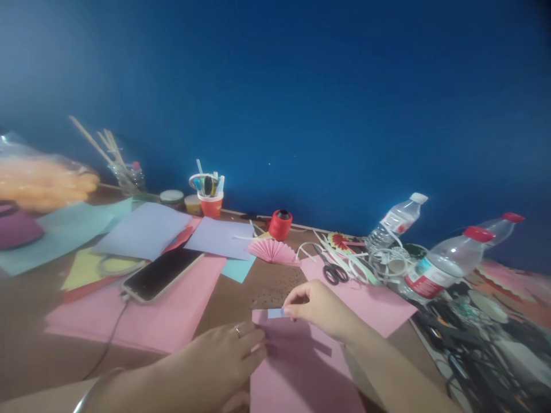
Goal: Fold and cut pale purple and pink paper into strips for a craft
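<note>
A sheet of pink paper (301,367) lies on the table in front of me, at the bottom middle of the head view. At its far edge my right hand (318,310) pinches the right end of a small pale blue paper strip (275,313) between thumb and fingertips. The strip lies flat along that edge. My left hand (232,353), with a ring on one finger, rests at the sheet's left edge. Its fingers are loosely bent and touch the paper, with nothing gripped in them. Part of its thumb side is hidden low in the picture.
A phone (166,272) on a cable lies over pink sheets at left. Behind are a pink paper fan (273,250), a red spool (281,225) and a cup of pens (210,201). Scissors (334,273), plastic bottles (447,261) and tangled strips crowd the right.
</note>
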Demonstrator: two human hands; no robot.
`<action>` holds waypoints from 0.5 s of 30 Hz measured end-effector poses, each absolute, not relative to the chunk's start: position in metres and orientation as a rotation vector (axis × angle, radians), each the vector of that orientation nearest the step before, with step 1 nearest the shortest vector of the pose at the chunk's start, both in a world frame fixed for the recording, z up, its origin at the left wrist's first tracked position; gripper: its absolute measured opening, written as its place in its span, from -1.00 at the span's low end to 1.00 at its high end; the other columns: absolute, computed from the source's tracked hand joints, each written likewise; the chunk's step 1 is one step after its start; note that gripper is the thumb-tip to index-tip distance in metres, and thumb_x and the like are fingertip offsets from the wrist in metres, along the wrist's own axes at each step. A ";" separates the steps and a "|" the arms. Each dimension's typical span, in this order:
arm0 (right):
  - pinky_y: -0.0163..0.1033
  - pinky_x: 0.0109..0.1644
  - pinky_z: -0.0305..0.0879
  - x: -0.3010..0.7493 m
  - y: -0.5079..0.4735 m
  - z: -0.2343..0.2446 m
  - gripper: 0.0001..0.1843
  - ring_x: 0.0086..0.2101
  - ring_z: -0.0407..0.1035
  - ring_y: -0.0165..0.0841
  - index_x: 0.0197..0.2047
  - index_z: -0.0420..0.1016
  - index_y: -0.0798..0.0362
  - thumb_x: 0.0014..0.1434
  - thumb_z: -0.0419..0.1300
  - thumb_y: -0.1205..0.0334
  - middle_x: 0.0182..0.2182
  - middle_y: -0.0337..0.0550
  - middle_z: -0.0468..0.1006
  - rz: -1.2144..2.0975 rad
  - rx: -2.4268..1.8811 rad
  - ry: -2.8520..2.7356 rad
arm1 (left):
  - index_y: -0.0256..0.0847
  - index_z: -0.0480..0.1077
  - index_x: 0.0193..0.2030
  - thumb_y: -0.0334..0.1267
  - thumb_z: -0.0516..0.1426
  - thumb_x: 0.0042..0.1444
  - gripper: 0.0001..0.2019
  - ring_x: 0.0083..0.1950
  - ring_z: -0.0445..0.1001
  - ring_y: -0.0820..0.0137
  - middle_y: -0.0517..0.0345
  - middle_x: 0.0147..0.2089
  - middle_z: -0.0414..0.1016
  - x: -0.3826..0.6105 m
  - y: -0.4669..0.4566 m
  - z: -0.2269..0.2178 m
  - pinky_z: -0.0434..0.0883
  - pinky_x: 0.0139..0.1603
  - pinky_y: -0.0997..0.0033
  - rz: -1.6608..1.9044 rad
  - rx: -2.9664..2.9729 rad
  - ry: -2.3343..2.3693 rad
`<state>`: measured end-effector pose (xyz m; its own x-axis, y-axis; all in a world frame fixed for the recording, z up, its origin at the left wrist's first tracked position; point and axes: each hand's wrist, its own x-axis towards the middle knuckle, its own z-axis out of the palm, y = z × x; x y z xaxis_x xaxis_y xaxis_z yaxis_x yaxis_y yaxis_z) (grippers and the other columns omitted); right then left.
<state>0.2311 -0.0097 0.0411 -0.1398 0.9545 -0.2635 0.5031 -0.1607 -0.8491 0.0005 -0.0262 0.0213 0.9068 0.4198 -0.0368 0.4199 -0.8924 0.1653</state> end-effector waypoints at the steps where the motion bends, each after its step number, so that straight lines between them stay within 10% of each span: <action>1: -0.35 -0.40 0.20 0.229 -0.009 0.039 -0.89 -0.49 0.36 -0.41 -0.47 0.58 0.09 -0.07 0.21 0.30 -0.55 -0.19 0.57 1.249 -1.662 -1.628 | -0.21 0.29 0.14 -0.14 0.09 0.15 -0.58 0.11 0.34 0.18 -0.06 0.09 0.40 0.004 -0.029 0.019 0.29 0.08 0.23 -0.015 2.903 0.634; 15: -0.30 -0.36 0.24 0.213 -0.009 0.006 -0.83 -0.43 0.43 -0.32 -0.57 0.49 0.05 0.00 0.16 0.25 -0.55 -0.23 0.56 1.180 -1.835 -1.538 | -0.29 0.39 0.06 -0.33 -0.03 0.22 -0.68 0.01 0.43 0.23 0.05 0.02 0.51 0.018 -0.018 0.010 0.29 0.04 0.27 0.158 3.043 0.468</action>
